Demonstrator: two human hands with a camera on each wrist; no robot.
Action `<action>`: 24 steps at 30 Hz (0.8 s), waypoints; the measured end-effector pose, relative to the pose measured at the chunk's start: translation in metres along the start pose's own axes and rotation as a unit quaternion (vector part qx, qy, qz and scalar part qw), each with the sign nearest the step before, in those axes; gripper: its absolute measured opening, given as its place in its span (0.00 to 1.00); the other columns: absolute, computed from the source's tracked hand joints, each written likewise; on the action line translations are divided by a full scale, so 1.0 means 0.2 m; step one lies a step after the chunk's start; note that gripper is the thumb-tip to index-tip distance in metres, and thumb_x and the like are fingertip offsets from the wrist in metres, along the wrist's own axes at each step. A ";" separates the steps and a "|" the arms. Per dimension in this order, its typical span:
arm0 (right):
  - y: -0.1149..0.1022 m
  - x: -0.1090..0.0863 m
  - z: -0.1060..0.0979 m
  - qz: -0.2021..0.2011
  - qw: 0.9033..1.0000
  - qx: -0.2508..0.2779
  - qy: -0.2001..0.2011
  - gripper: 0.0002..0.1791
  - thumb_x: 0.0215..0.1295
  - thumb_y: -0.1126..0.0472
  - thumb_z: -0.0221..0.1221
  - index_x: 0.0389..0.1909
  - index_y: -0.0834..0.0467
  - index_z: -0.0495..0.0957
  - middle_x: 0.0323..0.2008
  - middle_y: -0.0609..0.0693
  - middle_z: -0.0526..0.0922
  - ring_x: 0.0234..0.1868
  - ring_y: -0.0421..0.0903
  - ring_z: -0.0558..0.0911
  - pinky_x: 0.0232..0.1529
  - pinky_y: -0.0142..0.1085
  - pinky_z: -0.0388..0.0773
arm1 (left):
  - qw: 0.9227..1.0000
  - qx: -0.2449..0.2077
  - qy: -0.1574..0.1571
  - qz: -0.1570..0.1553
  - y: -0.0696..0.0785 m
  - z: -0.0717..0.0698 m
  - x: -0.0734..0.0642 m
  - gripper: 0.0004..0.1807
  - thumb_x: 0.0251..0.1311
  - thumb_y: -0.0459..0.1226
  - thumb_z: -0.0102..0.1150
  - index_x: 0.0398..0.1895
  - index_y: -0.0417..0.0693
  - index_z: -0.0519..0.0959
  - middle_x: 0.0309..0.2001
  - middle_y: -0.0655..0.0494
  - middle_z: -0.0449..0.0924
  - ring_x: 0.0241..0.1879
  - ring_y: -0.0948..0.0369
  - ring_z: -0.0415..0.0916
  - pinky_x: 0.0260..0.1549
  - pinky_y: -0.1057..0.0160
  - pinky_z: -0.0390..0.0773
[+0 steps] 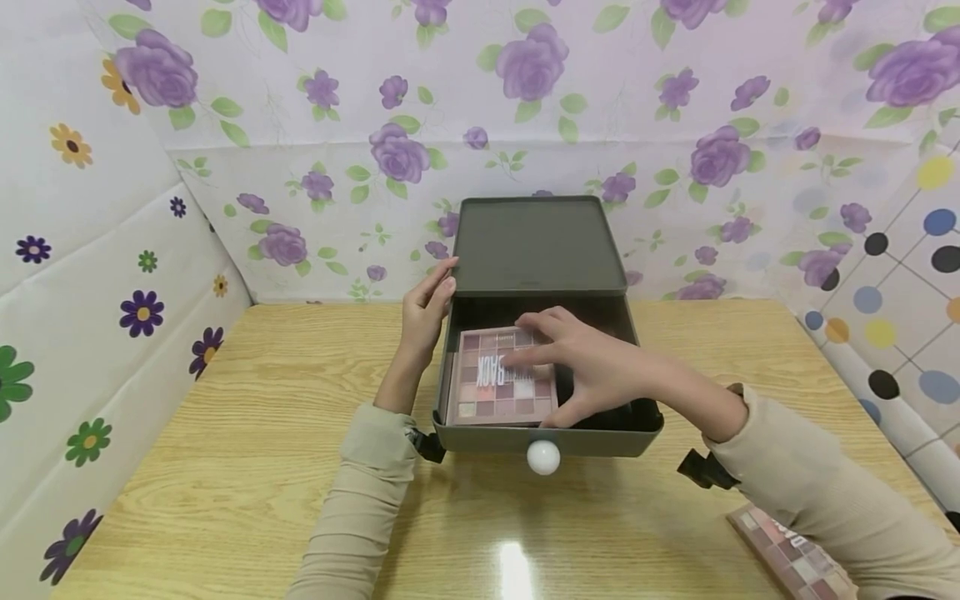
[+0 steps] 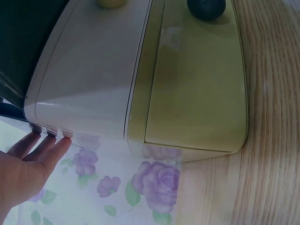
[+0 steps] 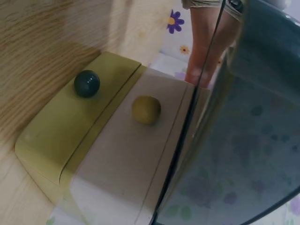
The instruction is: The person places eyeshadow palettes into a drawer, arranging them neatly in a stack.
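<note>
In the head view, a dark grey-green drawer [image 1: 487, 440] with a white knob is pulled out of a small cabinet [image 1: 536, 242]. Flat inside it, toward the left, lies an eyeshadow palette [image 1: 487, 408] with a grid of pink and brown shades. My right hand [image 1: 592, 362] spans the palette's right part, thumb at its front edge, fingers at the back edge and across its top. My left hand [image 1: 424, 312] rests against the cabinet's left side; the left wrist view shows its fingers [image 2: 54, 152] straight there. The right wrist view does not show my right hand.
A second eyeshadow palette [image 1: 787, 554] lies on the wood-grain table [image 1: 300, 417] at the lower right, partly under my right sleeve. Below the top drawer sit a pale drawer [image 3: 126, 145] with a yellow knob and a yellow-green drawer [image 3: 51, 136] with a dark knob. Flowered cloth [image 1: 300, 142] hangs behind.
</note>
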State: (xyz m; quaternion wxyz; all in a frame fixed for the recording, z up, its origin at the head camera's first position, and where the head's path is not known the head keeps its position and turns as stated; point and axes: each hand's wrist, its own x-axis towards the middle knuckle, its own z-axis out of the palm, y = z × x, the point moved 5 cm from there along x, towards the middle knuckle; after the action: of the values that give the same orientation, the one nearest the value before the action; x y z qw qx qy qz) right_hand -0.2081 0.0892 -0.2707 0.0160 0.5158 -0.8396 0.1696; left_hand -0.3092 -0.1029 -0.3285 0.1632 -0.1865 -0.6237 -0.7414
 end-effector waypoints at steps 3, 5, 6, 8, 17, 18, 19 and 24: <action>0.01 0.01 0.02 0.014 1.000 0.011 -0.021 0.38 0.41 0.44 0.68 0.57 0.51 0.73 0.60 0.61 0.62 0.57 0.54 0.60 0.51 0.50 0.66 | 1.000 0.002 0.002 -0.002 0.00 0.00 0.00 0.21 0.60 0.33 0.48 0.56 0.31 0.70 0.57 0.48 0.68 0.20 0.71 0.56 0.20 0.73 0.59; 0.01 0.01 0.03 0.019 0.999 0.015 -0.031 0.38 0.42 0.44 0.67 0.58 0.51 0.73 0.61 0.61 0.62 0.58 0.54 0.60 0.52 0.49 0.65 | 1.000 0.003 0.003 -0.006 -0.01 0.00 0.00 0.22 0.60 0.34 0.48 0.56 0.31 0.70 0.58 0.47 0.68 0.24 0.71 0.60 0.21 0.73 0.60; 0.01 0.01 0.03 0.022 0.999 0.016 -0.037 0.38 0.42 0.43 0.67 0.58 0.51 0.73 0.61 0.61 0.61 0.58 0.54 0.60 0.52 0.49 0.65 | 1.000 0.003 0.004 -0.007 -0.01 0.00 0.00 0.22 0.60 0.34 0.48 0.56 0.31 0.70 0.58 0.47 0.68 0.24 0.71 0.60 0.21 0.73 0.60; 0.01 0.01 0.04 0.021 0.999 0.019 -0.042 0.38 0.43 0.44 0.67 0.58 0.52 0.72 0.62 0.61 0.61 0.58 0.54 0.60 0.53 0.49 0.65 | 1.000 0.004 0.005 -0.010 -0.01 0.00 0.00 0.22 0.60 0.34 0.48 0.56 0.31 0.70 0.59 0.48 0.67 0.26 0.70 0.60 0.21 0.72 0.61; 0.00 0.01 0.06 0.005 0.997 0.034 -0.063 0.37 0.48 0.48 0.66 0.60 0.55 0.70 0.64 0.65 0.57 0.61 0.58 0.57 0.53 0.51 0.63 | 1.000 -0.001 -0.003 -0.005 0.00 0.00 0.00 0.21 0.61 0.33 0.47 0.57 0.30 0.69 0.59 0.46 0.67 0.19 0.71 0.55 0.19 0.73 0.57; 0.00 0.01 0.06 0.002 0.997 0.035 -0.066 0.37 0.49 0.47 0.65 0.61 0.56 0.69 0.64 0.65 0.56 0.61 0.58 0.57 0.54 0.51 0.63 | 1.000 -0.001 -0.003 -0.006 0.00 0.00 0.00 0.21 0.61 0.33 0.47 0.57 0.30 0.69 0.60 0.46 0.67 0.19 0.71 0.55 0.19 0.73 0.57; 0.00 0.01 0.06 -0.002 0.997 0.037 -0.067 0.36 0.50 0.48 0.65 0.61 0.56 0.69 0.64 0.65 0.56 0.61 0.58 0.57 0.54 0.51 0.62 | 1.000 0.000 -0.003 -0.006 0.00 0.00 -0.01 0.22 0.61 0.33 0.47 0.57 0.31 0.69 0.60 0.47 0.66 0.19 0.71 0.55 0.19 0.73 0.57; -0.01 0.00 0.07 -0.014 0.996 0.038 -0.074 0.35 0.53 0.47 0.63 0.62 0.54 0.68 0.64 0.63 0.57 0.61 0.56 0.58 0.56 0.50 0.61 | 1.000 0.000 -0.003 -0.007 0.00 0.00 0.00 0.21 0.61 0.33 0.47 0.56 0.31 0.70 0.56 0.52 0.69 0.17 0.70 0.53 0.19 0.73 0.57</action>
State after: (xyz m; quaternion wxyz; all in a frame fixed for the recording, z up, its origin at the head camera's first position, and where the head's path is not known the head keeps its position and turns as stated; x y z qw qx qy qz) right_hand -0.2052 0.0841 -0.2836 -0.0635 0.5386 -0.8242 0.1629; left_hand -0.3092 -0.1032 -0.3286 0.1561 -0.1838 -0.6255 -0.7420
